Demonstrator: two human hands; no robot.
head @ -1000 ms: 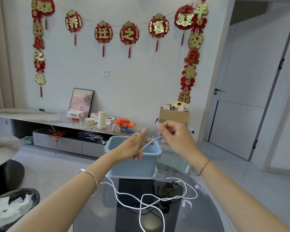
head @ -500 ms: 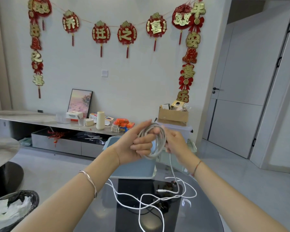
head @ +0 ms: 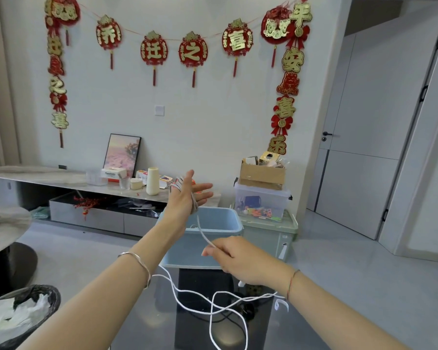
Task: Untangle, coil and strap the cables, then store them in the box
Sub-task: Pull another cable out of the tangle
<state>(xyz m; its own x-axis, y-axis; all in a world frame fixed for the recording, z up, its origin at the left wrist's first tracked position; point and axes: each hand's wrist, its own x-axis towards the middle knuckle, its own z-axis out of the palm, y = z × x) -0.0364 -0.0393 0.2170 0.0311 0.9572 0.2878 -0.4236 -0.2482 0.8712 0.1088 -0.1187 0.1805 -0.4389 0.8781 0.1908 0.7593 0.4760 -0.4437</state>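
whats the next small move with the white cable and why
Probably sweep the right hand up and round the left hand for another loop: the white cable already wraps the left hand's straight fingers, the right hand pinches the strand below, and loose cable lies on the table.

Red-and-gold festive banners [head: 192, 50] hang across a white wall [head: 213, 117] above a low marble console [head: 36, 176]; a grey door [head: 359, 117] stands shut.
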